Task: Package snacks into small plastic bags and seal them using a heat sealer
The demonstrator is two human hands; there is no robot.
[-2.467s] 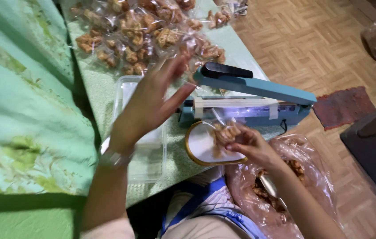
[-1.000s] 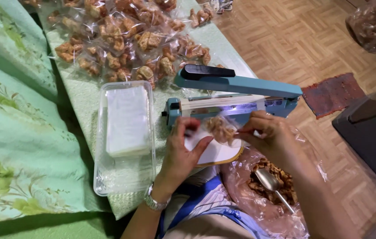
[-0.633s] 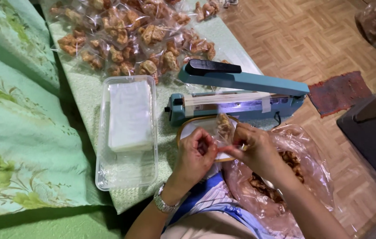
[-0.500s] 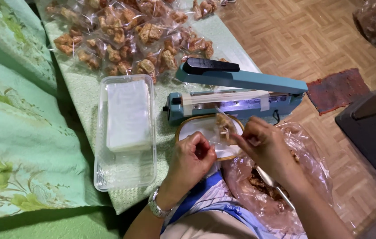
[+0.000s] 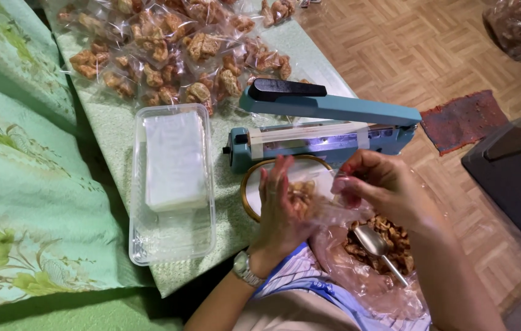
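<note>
Far: sealed clear snack packets [image 5: 168,49] | Centre: blue heat sealer [image 5: 328,125], lever up | Left hand [image 5: 282,208] and right hand [image 5: 383,184] pinch small clear filled bag [image 5: 309,196], apparently unsealed.

The blue sealer [image 5: 328,125] is blocking the way straight ahead of the left hand [image 5: 282,208] and right hand [image 5: 383,184], its arm standing raised. The clear tray [image 5: 171,184] is crowding the left side, and packed bags [image 5: 168,49] are filling the far surface [image 5: 119,129]. A narrow strip is lying open between tray and sealer. The big plastic bag [image 5: 371,270] with its scoop [image 5: 374,242] is hemming in the lap side.
</note>
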